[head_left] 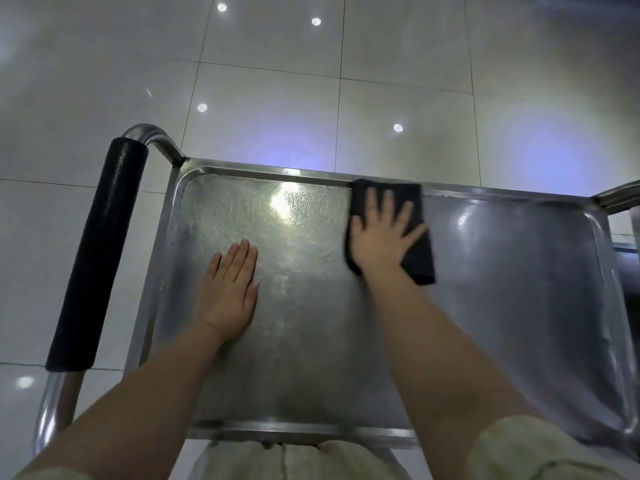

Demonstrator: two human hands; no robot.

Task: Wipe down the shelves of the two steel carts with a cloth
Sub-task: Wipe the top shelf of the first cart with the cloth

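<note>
The top shelf (502, 271) of a steel cart fills the middle of the head view, a shallow tray with a raised rim. A dark folded cloth (420, 258) lies on it against the far rim. My right hand (379, 237) presses flat on the cloth with the fingers spread. My left hand (230, 289) rests flat on the bare steel at the shelf's left side, fingers together, holding nothing. The lower shelves are hidden under the top one.
The cart's push handle with a black foam grip (93, 258) runs along the left end. A steel rail (616, 195) shows at the far right corner. Glossy pale floor tiles (277, 81) lie beyond the cart.
</note>
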